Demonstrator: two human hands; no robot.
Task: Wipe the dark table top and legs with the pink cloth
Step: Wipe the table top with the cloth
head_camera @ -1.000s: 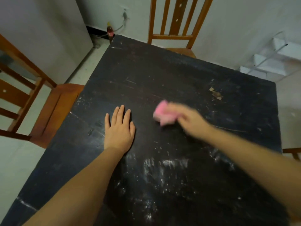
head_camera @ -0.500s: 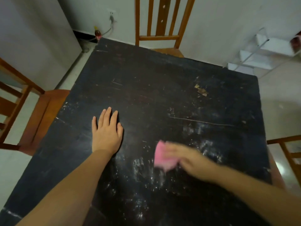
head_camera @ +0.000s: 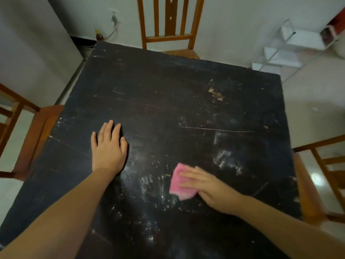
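The dark table top [head_camera: 168,101] fills most of the view, scratched and streaked with whitish marks near me. The folded pink cloth [head_camera: 177,186] lies on it at the near right. My right hand [head_camera: 209,189] presses flat on the cloth with straight fingers pointing left. My left hand [head_camera: 109,148] rests palm down on the table top to the left, fingers straight and together, about a hand's width from the cloth. The table legs are hidden under the top.
Wooden chairs stand around the table: one at the far side [head_camera: 168,27], one at the left [head_camera: 28,131], one at the right [head_camera: 321,176]. A white wire rack [head_camera: 291,47] stands at the far right. A bottle [head_camera: 99,36] sits on the floor by the wall socket.
My right hand has swept the pink cloth from the table's middle back toward me and slightly right. My left hand has stayed flat in place on the table.
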